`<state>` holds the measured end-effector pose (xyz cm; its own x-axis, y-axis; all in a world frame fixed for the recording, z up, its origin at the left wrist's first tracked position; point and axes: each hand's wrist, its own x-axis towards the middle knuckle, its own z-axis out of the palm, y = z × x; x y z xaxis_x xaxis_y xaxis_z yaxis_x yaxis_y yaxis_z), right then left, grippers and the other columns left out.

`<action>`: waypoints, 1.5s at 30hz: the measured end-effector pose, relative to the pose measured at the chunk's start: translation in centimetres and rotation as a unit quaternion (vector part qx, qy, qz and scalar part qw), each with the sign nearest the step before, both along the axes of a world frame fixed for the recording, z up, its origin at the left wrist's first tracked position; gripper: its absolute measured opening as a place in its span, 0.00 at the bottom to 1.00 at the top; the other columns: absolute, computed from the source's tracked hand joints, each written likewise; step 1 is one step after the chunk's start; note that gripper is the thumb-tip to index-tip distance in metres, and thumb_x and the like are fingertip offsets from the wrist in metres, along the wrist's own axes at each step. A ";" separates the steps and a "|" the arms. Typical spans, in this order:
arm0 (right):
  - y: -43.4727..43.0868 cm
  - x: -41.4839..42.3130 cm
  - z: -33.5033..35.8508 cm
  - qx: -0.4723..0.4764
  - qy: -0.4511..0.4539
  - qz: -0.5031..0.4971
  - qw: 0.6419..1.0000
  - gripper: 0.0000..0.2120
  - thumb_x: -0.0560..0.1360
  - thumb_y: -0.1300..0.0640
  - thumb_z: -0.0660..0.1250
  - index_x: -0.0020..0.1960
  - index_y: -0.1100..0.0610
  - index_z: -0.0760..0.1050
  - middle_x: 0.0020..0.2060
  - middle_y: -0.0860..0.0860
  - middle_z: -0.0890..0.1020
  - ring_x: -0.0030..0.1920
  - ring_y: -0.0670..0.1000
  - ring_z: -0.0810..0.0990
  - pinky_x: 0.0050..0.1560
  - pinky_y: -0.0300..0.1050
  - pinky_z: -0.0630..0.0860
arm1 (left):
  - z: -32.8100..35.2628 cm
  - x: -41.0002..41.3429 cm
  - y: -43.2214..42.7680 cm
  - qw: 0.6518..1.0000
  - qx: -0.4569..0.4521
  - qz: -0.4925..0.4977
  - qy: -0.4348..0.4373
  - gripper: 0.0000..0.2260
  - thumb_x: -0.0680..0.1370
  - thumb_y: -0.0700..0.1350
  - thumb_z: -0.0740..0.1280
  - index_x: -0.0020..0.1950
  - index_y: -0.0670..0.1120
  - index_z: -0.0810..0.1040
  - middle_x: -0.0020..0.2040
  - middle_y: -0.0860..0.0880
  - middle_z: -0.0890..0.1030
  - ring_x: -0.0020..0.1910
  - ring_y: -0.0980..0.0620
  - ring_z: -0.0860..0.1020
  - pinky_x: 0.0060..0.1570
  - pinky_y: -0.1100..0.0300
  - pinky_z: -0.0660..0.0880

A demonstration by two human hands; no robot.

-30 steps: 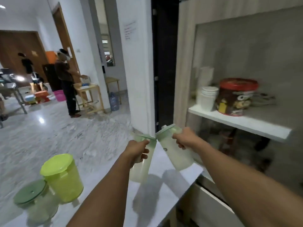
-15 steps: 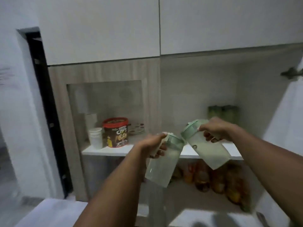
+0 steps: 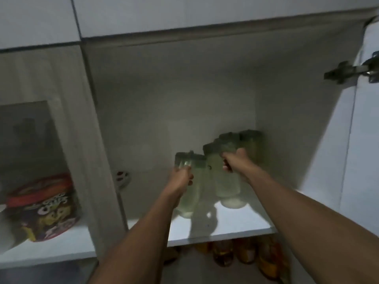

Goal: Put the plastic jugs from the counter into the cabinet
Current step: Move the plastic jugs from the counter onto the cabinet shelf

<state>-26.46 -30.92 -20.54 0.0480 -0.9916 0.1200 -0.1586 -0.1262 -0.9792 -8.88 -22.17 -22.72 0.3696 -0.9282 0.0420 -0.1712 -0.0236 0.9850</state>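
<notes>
Both my arms reach into the open cabinet over its white shelf (image 3: pixel 235 228). My left hand (image 3: pixel 181 178) grips the handle of a pale green translucent jug with a green lid (image 3: pixel 192 193), its base near the shelf. My right hand (image 3: pixel 233 160) grips a second matching jug (image 3: pixel 225 181), upright at the shelf. Behind the right hand, two more green-lidded jugs (image 3: pixel 250 144) stand at the back right. The frame is blurred; I cannot tell whether the held jugs touch the shelf.
A glass-fronted section at left holds a red-lidded printed snack tub (image 3: pixel 44 208). A small round object (image 3: pixel 122 177) lies at the shelf's back left. Bottles and orange packets (image 3: pixel 246 255) fill the shelf below. The white cabinet door (image 3: pixel 365 160) stands open at right, with its hinge (image 3: pixel 346 71).
The view has closed in on the cabinet. Both hands have carried their jugs forward from in front of the shelf edge into the cabinet, and the jugs now stand upright instead of tilted.
</notes>
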 end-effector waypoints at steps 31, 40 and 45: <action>-22.2 7.9 -6.0 0.065 0.225 0.069 0.970 0.38 0.81 0.44 0.60 0.80 0.62 0.47 0.77 0.62 0.63 0.74 0.62 0.67 0.71 0.51 0.68 | -1.9 6.0 -23.9 0.961 0.075 0.136 -0.228 0.30 0.79 0.61 0.63 0.72 0.41 0.68 0.68 0.40 0.75 0.66 0.40 0.75 0.61 0.52 0.73; -15.2 6.4 -4.6 -0.106 0.365 0.000 0.925 0.36 0.78 0.46 0.62 0.80 0.55 0.50 0.75 0.59 0.61 0.72 0.63 0.65 0.67 0.58 0.69 | -1.0 5.0 -17.1 0.942 0.075 0.103 -0.309 0.32 0.79 0.58 0.65 0.78 0.45 0.59 0.73 0.38 0.67 0.72 0.36 0.68 0.68 0.45 0.70; -8.2 6.7 -2.3 -0.131 0.422 0.030 0.897 0.37 0.79 0.46 0.61 0.81 0.52 0.46 0.79 0.57 0.55 0.75 0.61 0.61 0.70 0.56 0.67 | 1.7 4.1 -9.6 0.925 0.074 0.054 -0.369 0.33 0.79 0.57 0.65 0.80 0.49 0.56 0.75 0.41 0.65 0.74 0.39 0.66 0.70 0.49 0.68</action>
